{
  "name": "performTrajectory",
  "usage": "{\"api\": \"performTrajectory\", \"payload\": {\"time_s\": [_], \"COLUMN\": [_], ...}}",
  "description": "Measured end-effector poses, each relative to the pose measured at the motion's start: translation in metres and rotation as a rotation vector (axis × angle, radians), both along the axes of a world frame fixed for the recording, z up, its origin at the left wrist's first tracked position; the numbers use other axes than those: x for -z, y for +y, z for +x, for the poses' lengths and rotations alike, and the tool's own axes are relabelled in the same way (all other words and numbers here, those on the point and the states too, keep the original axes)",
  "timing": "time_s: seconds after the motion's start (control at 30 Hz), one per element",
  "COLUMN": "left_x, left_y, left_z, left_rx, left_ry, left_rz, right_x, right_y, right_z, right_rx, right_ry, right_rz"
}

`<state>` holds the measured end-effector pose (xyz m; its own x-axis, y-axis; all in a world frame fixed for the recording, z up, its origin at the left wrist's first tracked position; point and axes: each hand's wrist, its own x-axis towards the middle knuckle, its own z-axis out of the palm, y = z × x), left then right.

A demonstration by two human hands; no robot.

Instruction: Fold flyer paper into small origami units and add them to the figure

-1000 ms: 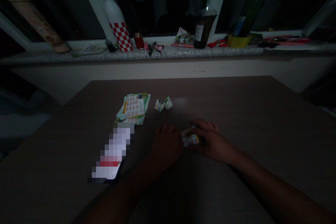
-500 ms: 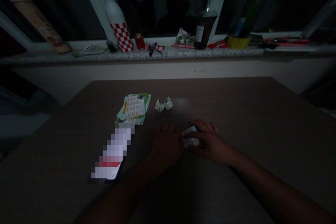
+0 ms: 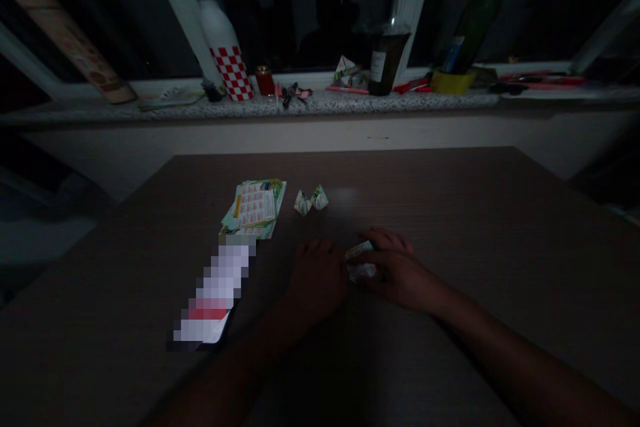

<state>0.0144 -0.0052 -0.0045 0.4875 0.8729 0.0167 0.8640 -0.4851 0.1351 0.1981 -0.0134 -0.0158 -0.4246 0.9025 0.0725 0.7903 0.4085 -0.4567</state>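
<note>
A small printed paper (image 3: 361, 271) lies low over the table between my two hands, partly covered by them. My left hand (image 3: 320, 277) is at its left edge, fingers curled down and their tips hidden. From the right, my right hand (image 3: 400, 273) grips the same paper, thumb on the near side and a finger across its top. Beyond my hands stands a small folded paper piece (image 3: 319, 198) with two pointed parts. To the left is a loose stack of printed papers (image 3: 255, 203), green and white with orange print.
A phone (image 3: 213, 293) with a blurred screen lies left of my left arm. Along the granite sill (image 3: 320, 103) stand a red-checked white bottle (image 3: 233, 70), a dark cup (image 3: 385, 67), a green bottle (image 3: 475, 27) and several small items. The wooden table (image 3: 425, 187) ends near the wall.
Both hands stay almost in place on the paper, with only a slight shift of the right fingers. The whole view has moved very slightly.
</note>
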Motion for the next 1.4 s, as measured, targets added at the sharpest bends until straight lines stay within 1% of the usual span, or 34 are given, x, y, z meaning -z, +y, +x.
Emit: {"api": "performTrajectory", "payload": {"time_s": [0.17, 0.3, 0.7, 0.87, 1.03, 1.17, 1.3, 1.4], "left_x": [0.0, 0.001, 0.0, 0.0, -0.005, -0.008, -0.009, -0.008], "left_y": [0.0, 0.0, -0.001, 0.001, 0.006, 0.011, 0.016, 0.017], "left_z": [0.0, -0.001, -0.003, -0.004, -0.011, -0.019, -0.027, -0.03], "left_rx": [-0.007, -0.01, -0.055, -0.029, -0.041, -0.083, -0.136, -0.132], "left_ry": [0.006, -0.001, -0.026, -0.015, -0.019, -0.045, -0.078, -0.102], "left_rz": [0.0, 0.015, -0.015, -0.01, -0.066, -0.105, -0.144, -0.166], "right_x": [-0.001, -0.001, 0.0, -0.002, -0.001, 0.0, -0.001, -0.004], "right_y": [0.002, 0.002, 0.002, 0.001, 0.001, 0.001, 0.001, 0.0], "right_z": [0.001, 0.002, 0.001, 0.001, 0.002, 0.002, 0.002, 0.004], "right_rx": [-0.027, -0.018, -0.017, -0.011, -0.005, -0.008, -0.013, -0.035], "right_ry": [0.008, 0.006, -0.004, -0.011, -0.015, -0.014, -0.019, -0.039], "right_rz": [-0.014, -0.024, -0.013, -0.025, -0.02, -0.028, -0.03, -0.041]}}
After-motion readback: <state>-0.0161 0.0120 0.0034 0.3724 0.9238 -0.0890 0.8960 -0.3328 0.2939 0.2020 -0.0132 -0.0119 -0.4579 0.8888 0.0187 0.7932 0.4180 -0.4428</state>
